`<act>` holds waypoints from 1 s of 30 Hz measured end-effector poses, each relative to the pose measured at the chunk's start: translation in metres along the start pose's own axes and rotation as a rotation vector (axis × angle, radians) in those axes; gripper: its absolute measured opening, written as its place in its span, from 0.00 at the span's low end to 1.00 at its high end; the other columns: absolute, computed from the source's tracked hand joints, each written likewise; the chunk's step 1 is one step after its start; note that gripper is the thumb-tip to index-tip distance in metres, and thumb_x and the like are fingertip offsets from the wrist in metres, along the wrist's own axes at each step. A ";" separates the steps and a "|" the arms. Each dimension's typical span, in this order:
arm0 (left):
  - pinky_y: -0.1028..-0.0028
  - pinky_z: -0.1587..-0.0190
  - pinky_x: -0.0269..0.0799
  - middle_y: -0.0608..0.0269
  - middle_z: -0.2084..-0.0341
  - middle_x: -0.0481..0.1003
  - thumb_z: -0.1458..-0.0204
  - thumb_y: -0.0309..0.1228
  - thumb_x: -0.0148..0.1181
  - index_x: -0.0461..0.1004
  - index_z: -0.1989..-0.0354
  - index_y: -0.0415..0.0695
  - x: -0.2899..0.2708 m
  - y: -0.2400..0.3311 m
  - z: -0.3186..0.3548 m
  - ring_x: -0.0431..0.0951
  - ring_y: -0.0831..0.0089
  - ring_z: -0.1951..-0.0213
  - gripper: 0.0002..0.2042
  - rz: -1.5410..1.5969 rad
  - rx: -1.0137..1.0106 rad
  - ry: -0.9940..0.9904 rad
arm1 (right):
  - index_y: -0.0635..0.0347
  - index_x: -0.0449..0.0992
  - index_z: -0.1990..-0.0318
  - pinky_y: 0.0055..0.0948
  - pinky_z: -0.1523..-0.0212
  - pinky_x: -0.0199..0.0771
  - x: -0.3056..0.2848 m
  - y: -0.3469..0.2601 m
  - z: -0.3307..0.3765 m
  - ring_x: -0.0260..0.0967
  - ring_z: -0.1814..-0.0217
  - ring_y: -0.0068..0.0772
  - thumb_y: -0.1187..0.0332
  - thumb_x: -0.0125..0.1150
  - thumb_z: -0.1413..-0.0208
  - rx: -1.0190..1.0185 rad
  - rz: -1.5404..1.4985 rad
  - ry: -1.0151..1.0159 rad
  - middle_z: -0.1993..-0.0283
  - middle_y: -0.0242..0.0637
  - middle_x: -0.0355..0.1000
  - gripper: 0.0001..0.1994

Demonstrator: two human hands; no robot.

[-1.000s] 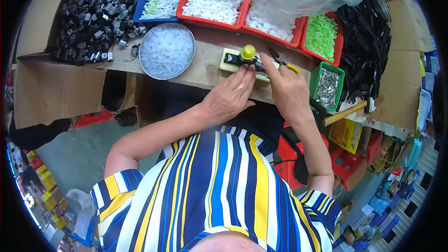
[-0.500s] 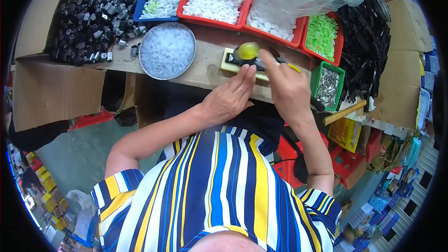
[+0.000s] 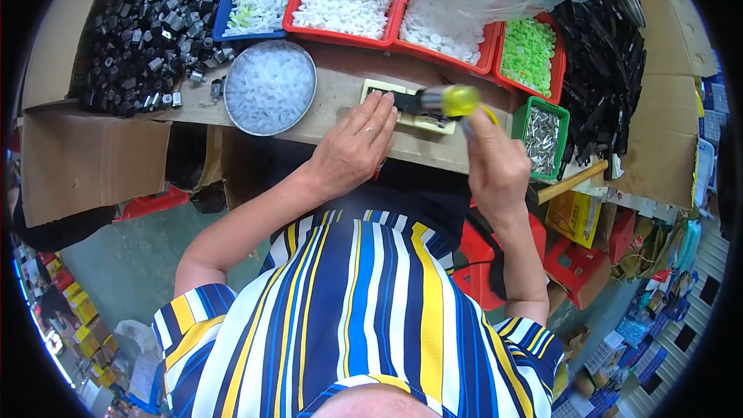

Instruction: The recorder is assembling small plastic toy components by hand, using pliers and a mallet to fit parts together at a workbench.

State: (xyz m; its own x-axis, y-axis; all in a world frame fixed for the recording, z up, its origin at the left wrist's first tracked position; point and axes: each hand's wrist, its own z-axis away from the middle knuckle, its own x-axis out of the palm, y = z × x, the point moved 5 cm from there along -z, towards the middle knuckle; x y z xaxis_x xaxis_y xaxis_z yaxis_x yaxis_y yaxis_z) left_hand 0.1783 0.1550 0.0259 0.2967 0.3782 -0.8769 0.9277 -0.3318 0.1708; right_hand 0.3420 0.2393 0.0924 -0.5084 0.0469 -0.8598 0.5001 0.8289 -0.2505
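Observation:
My left hand (image 3: 353, 147) rests its straight, close-set fingertips on the left end of a black plastic part (image 3: 406, 102), holding it on a cream-coloured block (image 3: 438, 125). The block lies near the bench's front edge. My right hand (image 3: 498, 166) is closed round a mallet (image 3: 458, 101) with a translucent yellow face and a shiny metal middle. Motion smears the mallet's head, which hovers over the block's right half; whether it touches cannot be told. The fist hides most of the handle. Behind my right hand shows a bit of a yellow-handled tool (image 3: 489, 114).
Left of the block stands a round metal dish (image 3: 230, 101) of translucent pieces. Red trays (image 3: 391, 44) and a blue tray (image 3: 255, 35) of small parts line the back. A green box (image 3: 517, 128) of metal pins and a wooden handle (image 3: 573, 183) lie right.
The mallet's yellow head has swung rightward, from above my left fingertips to the block's right half. My left hand has shifted left along the block; my right hand has moved slightly right and nearer.

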 end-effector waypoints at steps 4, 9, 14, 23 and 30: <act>0.62 0.40 0.69 0.40 0.47 0.73 0.48 0.27 0.59 0.74 0.51 0.28 0.004 0.000 0.000 0.72 0.51 0.41 0.18 -0.011 0.011 0.005 | 0.54 0.70 0.38 0.36 0.74 0.67 0.038 0.020 0.002 0.70 0.76 0.39 0.79 0.57 0.50 0.022 0.176 -0.220 0.75 0.36 0.68 0.28; 0.60 0.39 0.68 0.42 0.45 0.71 0.52 0.26 0.66 0.71 0.46 0.29 0.003 -0.002 -0.002 0.70 0.49 0.40 0.24 0.083 -0.049 -0.001 | 0.56 0.70 0.38 0.38 0.73 0.71 0.010 0.012 -0.009 0.71 0.74 0.38 0.79 0.57 0.51 0.042 0.062 -0.034 0.72 0.38 0.71 0.28; 0.59 0.40 0.68 0.41 0.45 0.71 0.53 0.28 0.67 0.72 0.47 0.29 0.010 0.003 -0.021 0.70 0.49 0.40 0.24 0.120 -0.013 -0.019 | 0.56 0.69 0.37 0.39 0.72 0.71 0.021 0.029 0.011 0.72 0.73 0.38 0.78 0.57 0.48 0.081 0.172 -0.218 0.72 0.38 0.72 0.27; 0.59 0.42 0.69 0.42 0.48 0.72 0.52 0.31 0.67 0.72 0.50 0.28 0.015 0.005 -0.035 0.72 0.49 0.43 0.24 0.093 0.035 -0.009 | 0.54 0.73 0.41 0.44 0.72 0.72 0.001 0.049 0.035 0.73 0.75 0.46 0.78 0.59 0.46 0.227 0.139 -0.256 0.74 0.43 0.71 0.22; 0.60 0.46 0.71 0.44 0.51 0.73 0.52 0.27 0.66 0.73 0.51 0.30 0.011 -0.001 -0.041 0.74 0.51 0.47 0.20 0.205 -0.041 -0.017 | 0.58 0.74 0.46 0.46 0.62 0.71 -0.017 0.113 -0.016 0.72 0.62 0.54 0.75 0.57 0.42 0.315 0.091 -0.020 0.63 0.48 0.71 0.16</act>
State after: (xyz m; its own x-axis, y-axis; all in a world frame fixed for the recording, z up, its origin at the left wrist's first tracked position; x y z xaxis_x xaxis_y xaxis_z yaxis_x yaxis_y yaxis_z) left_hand 0.1898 0.1947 0.0342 0.4770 0.2913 -0.8292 0.8568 -0.3645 0.3648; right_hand 0.3958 0.3406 0.0861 -0.4394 0.0990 -0.8928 0.7366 0.6086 -0.2951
